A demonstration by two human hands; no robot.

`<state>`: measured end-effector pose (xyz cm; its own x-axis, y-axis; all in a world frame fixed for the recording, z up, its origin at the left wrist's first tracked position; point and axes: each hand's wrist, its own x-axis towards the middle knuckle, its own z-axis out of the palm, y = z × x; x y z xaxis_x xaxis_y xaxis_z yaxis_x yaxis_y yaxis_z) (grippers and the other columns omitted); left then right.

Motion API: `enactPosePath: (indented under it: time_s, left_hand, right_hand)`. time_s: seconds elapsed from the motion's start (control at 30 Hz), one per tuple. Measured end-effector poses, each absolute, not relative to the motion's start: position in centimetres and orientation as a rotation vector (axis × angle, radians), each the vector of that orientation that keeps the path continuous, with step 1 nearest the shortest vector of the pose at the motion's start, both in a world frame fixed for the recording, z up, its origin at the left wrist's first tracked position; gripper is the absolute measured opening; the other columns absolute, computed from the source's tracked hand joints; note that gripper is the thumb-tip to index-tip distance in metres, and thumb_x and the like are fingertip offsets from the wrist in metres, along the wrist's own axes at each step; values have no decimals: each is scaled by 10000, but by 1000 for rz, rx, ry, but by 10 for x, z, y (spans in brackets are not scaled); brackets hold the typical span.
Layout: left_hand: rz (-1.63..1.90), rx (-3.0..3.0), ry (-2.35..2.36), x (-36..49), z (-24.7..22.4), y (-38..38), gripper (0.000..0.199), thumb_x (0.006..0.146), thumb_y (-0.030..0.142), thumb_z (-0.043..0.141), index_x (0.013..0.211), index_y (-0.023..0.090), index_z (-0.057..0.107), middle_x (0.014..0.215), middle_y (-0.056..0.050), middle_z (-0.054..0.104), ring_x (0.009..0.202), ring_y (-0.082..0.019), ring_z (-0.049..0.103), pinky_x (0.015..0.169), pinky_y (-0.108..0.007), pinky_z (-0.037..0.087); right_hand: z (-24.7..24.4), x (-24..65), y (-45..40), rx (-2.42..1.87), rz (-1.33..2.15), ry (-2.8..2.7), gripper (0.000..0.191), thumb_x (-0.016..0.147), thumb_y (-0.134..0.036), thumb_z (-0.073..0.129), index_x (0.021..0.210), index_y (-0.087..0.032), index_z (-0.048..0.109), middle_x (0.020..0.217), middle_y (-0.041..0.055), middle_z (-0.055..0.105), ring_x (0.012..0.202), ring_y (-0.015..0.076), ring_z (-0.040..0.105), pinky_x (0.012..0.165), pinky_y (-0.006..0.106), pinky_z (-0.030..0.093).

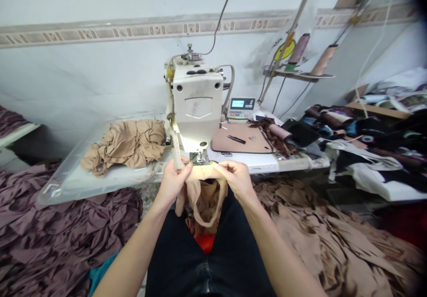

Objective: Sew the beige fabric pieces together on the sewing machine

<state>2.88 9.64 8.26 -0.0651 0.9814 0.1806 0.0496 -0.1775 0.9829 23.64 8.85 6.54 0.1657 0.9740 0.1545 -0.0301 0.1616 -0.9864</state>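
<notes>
A tan garment (203, 172) is stretched between my two hands, just in front of the needle area of a white sewing machine (198, 101). My left hand (175, 179) pinches its left end between thumb and fingers. At the other end, my right hand (235, 177) grips the edge with thumb and fingertips. The rest of the cloth hangs in loops over my lap. The machine's presser foot (201, 155) is right behind the stretched edge.
Left of the machine lies a tan fabric pile (130, 143). Black snips (236, 139) rest on a brown mat (222, 143) at right, near a control panel (241, 108). Thread cones (323, 61) stand behind. Purple cloth (66, 230) and brown cloth (320, 234) flank my legs.
</notes>
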Motion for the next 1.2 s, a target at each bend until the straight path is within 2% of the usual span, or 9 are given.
enactPosePath:
  time_s: [0.17, 0.33, 0.57, 0.67, 0.83, 0.97, 1.03, 1.1, 1.2]
  left_hand:
    - [1346, 1305, 1176, 31, 78, 107, 368, 809, 408, 849, 1018, 194, 635, 601, 88, 486, 506, -105, 455, 513, -209, 341]
    - [1293, 1207, 1131, 34, 79, 114, 469, 773, 461, 886, 1055, 193, 625, 589, 93, 499, 451, -92, 427, 450, -201, 270]
    - [1388, 1143, 1117, 31, 69, 104, 452, 800, 521, 879, 986, 196, 626, 644, 77, 532, 533, -100, 498, 513, -201, 374]
    - [1432, 1261, 1179, 13, 55, 97, 426, 825, 538, 863, 937, 183, 655, 646, 66, 542, 595, -112, 541, 593, -207, 435]
    - [1386, 1328, 1263, -23, 37, 85, 456, 810, 562, 880, 939, 163, 700, 572, 82, 499, 527, -95, 474, 556, -197, 399]
    - [1311, 1135, 1219, -26, 34, 75, 534, 768, 606, 902, 1006, 163, 721, 625, 65, 557, 461, -68, 412, 433, -182, 293]
    - [1284, 1066, 1219, -21, 32, 69, 563, 747, 620, 913, 1019, 161, 734, 636, 58, 570, 440, -57, 377, 397, -178, 235]
    - [1264, 1048, 1213, -16, 29, 63, 569, 744, 633, 909, 1009, 157, 745, 643, 47, 584, 444, -56, 373, 391, -175, 224]
    - [1220, 1099, 1193, -12, 24, 54, 529, 794, 643, 867, 969, 155, 759, 633, 41, 572, 462, -61, 366, 408, -176, 233]
  right_hand:
    - [59, 241, 101, -1121, 944, -1148, 397, 770, -538, 866, 701, -160, 767, 664, 34, 704, 620, 185, 590, 608, 301, 469]
    - [53, 245, 109, -1125, 935, -1168, 391, 772, -532, 880, 737, -153, 789, 695, 42, 735, 651, 196, 625, 639, 305, 492]
    - [37, 246, 97, -1110, 1063, -979, 414, 707, -536, 934, 789, -162, 777, 747, 36, 734, 646, 169, 593, 624, 292, 485]
    - [22, 248, 74, -1167, 918, -934, 403, 761, -543, 902, 875, -172, 791, 766, 31, 726, 631, 165, 567, 599, 291, 465]
    - [12, 228, 30, -1207, 857, -1082, 459, 954, -580, 735, 703, -196, 752, 684, 45, 682, 617, 186, 582, 609, 317, 481]
    - [17, 194, 23, -1068, 1203, -1235, 516, 892, -701, 744, 1019, -206, 815, 987, 103, 777, 770, 233, 679, 634, 320, 541]
    - [20, 182, 26, -1047, 1347, -1186, 597, 859, -759, 744, 1060, -198, 780, 868, 60, 741, 647, 181, 625, 557, 281, 502]
    - [23, 177, 28, -1056, 1385, -1097, 580, 858, -761, 749, 957, -189, 740, 676, -15, 623, 511, 118, 507, 477, 236, 409]
    - [28, 187, 26, -1036, 1383, -1008, 524, 847, -698, 805, 810, -192, 676, 585, -57, 522, 437, 82, 433, 430, 214, 309]
